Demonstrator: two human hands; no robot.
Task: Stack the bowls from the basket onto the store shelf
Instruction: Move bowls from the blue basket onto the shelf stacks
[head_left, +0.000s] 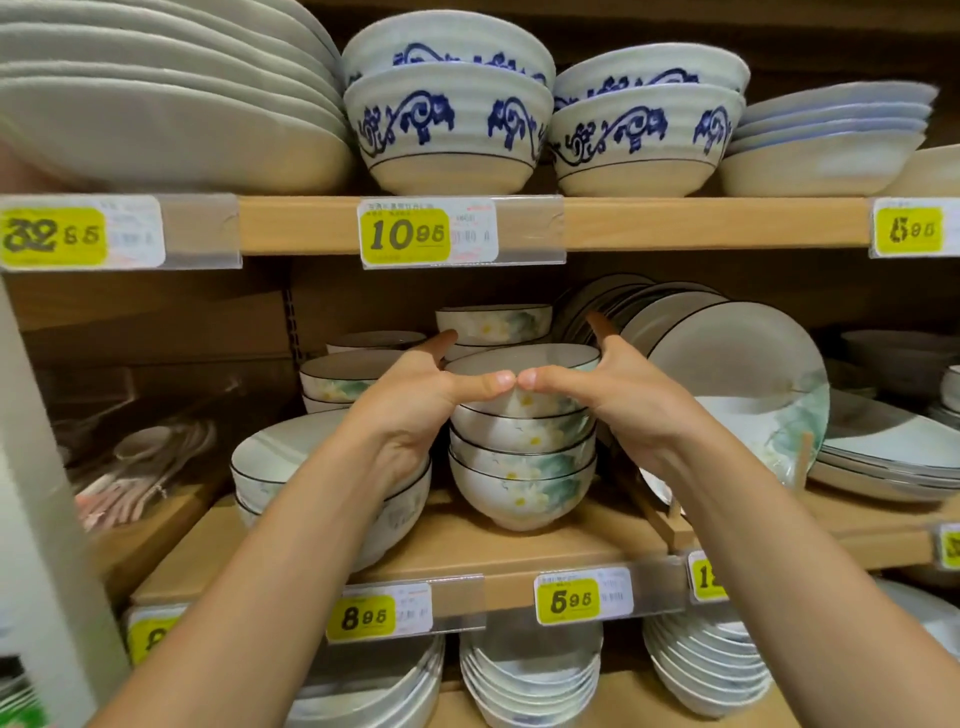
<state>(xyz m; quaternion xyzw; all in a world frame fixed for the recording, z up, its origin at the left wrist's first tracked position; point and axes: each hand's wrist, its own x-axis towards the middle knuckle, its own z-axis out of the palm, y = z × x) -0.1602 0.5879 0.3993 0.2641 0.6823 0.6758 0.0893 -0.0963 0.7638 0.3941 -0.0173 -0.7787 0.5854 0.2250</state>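
Observation:
A stack of several white bowls with green and yellow flower print (522, 467) stands on the wooden middle shelf (467, 545). The top bowl (524, 358) has a dark rim and sits on this stack. My left hand (415, 395) holds its left side and my right hand (613, 395) its right side. Both thumbs meet across the bowl's front wall, and the fingers reach round towards the back. The basket is out of view.
Larger matching bowls (291, 457) stand just left of the stack, and more small bowls (493, 319) behind it. Upright plates (737, 374) lean in a rack close on the right. The upper shelf edge (675, 223) with blue-patterned bowls (447, 130) hangs overhead.

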